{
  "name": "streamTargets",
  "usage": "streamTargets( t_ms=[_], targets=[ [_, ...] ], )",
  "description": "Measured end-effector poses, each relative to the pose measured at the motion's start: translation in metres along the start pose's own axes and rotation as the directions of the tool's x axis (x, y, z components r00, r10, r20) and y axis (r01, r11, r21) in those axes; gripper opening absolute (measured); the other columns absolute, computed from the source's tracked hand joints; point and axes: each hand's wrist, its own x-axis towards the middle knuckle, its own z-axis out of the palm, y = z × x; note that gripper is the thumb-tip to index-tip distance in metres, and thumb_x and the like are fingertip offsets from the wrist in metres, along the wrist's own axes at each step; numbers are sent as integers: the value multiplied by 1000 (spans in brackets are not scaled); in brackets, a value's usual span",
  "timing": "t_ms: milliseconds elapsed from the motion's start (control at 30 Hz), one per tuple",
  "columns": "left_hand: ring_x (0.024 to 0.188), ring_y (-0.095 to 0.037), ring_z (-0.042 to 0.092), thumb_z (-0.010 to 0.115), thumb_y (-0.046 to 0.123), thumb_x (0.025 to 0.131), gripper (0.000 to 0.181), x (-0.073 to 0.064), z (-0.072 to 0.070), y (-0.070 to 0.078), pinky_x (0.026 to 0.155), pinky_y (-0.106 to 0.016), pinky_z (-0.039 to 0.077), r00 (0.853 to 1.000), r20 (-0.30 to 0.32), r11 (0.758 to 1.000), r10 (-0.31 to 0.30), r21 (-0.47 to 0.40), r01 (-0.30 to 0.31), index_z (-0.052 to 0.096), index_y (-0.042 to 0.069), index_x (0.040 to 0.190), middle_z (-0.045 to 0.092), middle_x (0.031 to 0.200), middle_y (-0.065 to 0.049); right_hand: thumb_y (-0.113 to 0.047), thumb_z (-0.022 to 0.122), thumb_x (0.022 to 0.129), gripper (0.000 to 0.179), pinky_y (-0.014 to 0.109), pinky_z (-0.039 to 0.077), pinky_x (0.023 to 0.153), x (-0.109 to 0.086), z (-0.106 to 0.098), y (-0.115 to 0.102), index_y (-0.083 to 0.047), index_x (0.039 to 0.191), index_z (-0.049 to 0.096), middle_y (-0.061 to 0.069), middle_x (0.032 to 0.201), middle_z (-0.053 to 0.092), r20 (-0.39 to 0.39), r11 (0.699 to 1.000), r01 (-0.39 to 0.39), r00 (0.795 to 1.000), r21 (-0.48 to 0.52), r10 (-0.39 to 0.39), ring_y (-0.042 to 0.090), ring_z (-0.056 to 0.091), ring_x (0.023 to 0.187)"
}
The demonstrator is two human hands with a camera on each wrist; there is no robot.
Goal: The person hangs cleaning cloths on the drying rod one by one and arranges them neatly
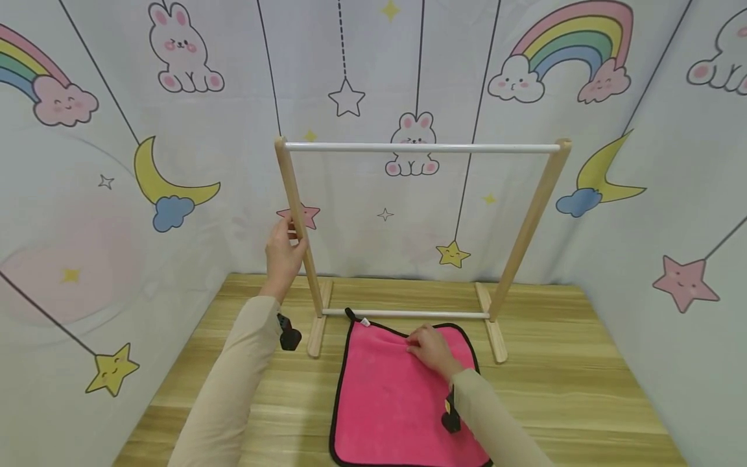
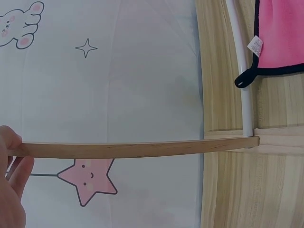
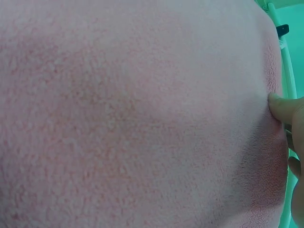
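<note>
A pink towel (image 1: 385, 402) with black edging lies on the table in front of a wooden rack. My right hand (image 1: 433, 350) pinches the towel's far edge near its middle, and the edge dips there. In the right wrist view the thumb (image 3: 281, 108) presses on the plush towel (image 3: 142, 114), which fills most of that view. My left hand (image 1: 284, 254) grips the rack's left post (image 1: 309, 259) about halfway up, thumb and fingers on either side of the wood. A black hanging loop (image 2: 244, 78) and a white tag (image 2: 255, 45) stick out at the towel's far left corner.
The rack has a white top bar (image 1: 350, 148), a white lower bar (image 1: 408, 314) and a right post (image 1: 528, 233) on a wooden foot (image 1: 493, 331). Printed fabric walls (image 1: 245, 214) enclose the wood-grain table (image 1: 572, 389) at the back and sides.
</note>
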Motion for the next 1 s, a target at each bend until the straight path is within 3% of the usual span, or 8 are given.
streamTargets(
  t_ms=[233,400,600,800,1000],
  targets=[
    [87,-32,59,61,-4,80,37,-1,1,-1,71,-40,54,1000,-5,1000,2,5,-2,51,-3,116,55,101,-21,-9,68,79,17,33,51,74,-8,3,0,-7,96,71,5,91,67,-5,981,-66,998,184,68,20,63,86],
    [87,-31,59,61,-3,81,37,0,1,-2,70,-38,55,1000,-3,1000,-4,4,4,51,-2,116,55,100,-20,-12,68,79,12,31,52,71,-13,6,2,-8,90,73,4,86,68,-52,975,-12,998,223,24,18,63,81],
    [86,-30,59,61,-3,80,38,0,1,0,69,-39,55,1000,-1,1000,-10,8,10,51,-2,117,55,100,-20,-19,71,77,19,33,51,75,-17,7,3,-8,91,74,4,90,70,-59,970,44,998,240,-31,19,63,85],
    [86,-31,59,61,-4,80,37,0,0,1,69,-39,55,1000,-1,1000,-14,11,14,51,-3,116,55,100,-20,-24,70,79,23,35,50,77,-23,12,5,-9,96,72,3,95,69,-58,978,89,995,188,-79,18,62,89],
    [86,-31,59,61,-4,80,37,0,0,1,70,-38,55,1000,0,1000,-20,3,20,51,-3,116,55,100,-20,-30,70,77,35,35,50,78,-29,15,6,-8,103,69,5,104,67,-42,977,213,976,16,-212,20,60,95]
  ],
)
